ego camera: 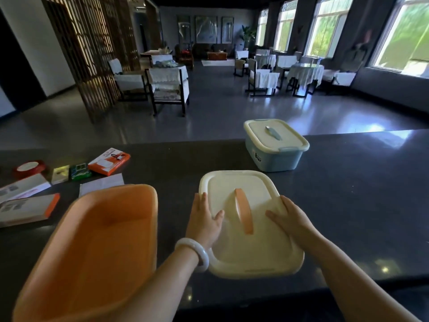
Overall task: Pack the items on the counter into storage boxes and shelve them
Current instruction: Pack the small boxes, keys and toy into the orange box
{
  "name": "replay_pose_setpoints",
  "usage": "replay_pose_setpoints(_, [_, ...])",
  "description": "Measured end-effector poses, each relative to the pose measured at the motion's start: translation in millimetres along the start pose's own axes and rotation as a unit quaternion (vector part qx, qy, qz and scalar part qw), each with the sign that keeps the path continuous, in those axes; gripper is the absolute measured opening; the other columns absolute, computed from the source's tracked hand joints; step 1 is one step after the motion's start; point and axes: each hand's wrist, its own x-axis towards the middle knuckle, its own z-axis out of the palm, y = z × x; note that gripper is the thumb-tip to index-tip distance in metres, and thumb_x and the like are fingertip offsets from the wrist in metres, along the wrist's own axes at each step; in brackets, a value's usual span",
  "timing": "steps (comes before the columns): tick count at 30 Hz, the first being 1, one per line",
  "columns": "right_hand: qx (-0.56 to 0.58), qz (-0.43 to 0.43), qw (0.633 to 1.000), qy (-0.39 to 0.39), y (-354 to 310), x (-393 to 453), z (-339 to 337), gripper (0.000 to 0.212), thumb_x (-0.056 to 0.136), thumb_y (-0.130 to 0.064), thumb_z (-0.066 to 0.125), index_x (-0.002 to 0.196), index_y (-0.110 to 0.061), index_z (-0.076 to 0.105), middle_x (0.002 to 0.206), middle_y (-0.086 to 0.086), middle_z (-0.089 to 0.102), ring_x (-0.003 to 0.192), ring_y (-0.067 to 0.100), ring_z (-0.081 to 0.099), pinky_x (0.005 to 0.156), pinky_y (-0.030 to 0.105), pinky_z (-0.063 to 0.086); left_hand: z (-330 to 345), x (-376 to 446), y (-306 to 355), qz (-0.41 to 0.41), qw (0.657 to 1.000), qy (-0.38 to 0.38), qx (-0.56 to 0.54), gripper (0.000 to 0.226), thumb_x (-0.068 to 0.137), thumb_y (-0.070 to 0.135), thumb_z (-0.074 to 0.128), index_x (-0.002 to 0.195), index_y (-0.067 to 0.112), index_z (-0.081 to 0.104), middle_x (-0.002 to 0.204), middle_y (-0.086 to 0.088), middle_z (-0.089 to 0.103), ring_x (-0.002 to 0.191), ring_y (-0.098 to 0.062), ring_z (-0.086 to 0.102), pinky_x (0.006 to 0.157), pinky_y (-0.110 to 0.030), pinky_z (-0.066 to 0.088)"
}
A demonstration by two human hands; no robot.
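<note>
Indoors | dark glossy counter [348,182] | dining room: chairs [169,87], windows [325,26]

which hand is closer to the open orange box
Left. The left hand grips the lid's left edge, right beside the orange box; the right hand holds the lid's far edge.
</note>
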Motion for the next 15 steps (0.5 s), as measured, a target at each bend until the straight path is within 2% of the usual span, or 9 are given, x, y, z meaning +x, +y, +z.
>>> replay_pose_setpoints(7, [-0.012, 0.013, 1.000, -0.011, 34, 11, 22, 0.053, 0.083, -0.042, 0.067, 0.128, -0.038, 0.039, 0.093, -0.023, 0.050, 0.079, -0.002, 0.051, 0.055, 0.014, 0.036, 33, 5, -35, -0.051, 0.997, -0.003, 0.055, 0.077, 0.097, 0.048, 0.046, 0.154, 0.026, -0.001, 0.162, 0.002, -0.002, 0.148, -0.023, 0.008, 0.120, -0.043, 0.016])
replay_pose_setpoints(10, [-0.038, 0.009, 0.999, -0.020, 44, 14, 32, 0.045, 0.084, -0.041, 0.065, 0.121, -0.037, 0.039, 0.096, -0.018, 0.052, 0.079, 0.001, 0.051, 0.055, 0.018, 0.037, 41, 7, -44, -0.053, 0.994, 0.003, 0.091, 0.078, 0.097, 0.048, 0.046, 0.154, 0.023, 0.000, 0.162, -0.001, -0.001, 0.148, -0.024, 0.006, 0.120, -0.043, 0.012])
replay_pose_setpoints(15, [-0.097, 0.008, 0.995, -0.025, 55, 16, 45, 0.043, 0.086, -0.039, 0.063, 0.119, -0.024, 0.040, 0.104, -0.006, 0.053, 0.081, 0.011, 0.052, 0.055, 0.023, 0.037, 53, 11, -58, -0.062, 0.986, -0.022, 0.153, 0.078, 0.098, 0.048, 0.043, 0.155, 0.019, -0.002, 0.162, -0.004, -0.004, 0.149, -0.022, -0.005, 0.120, -0.041, -0.001])
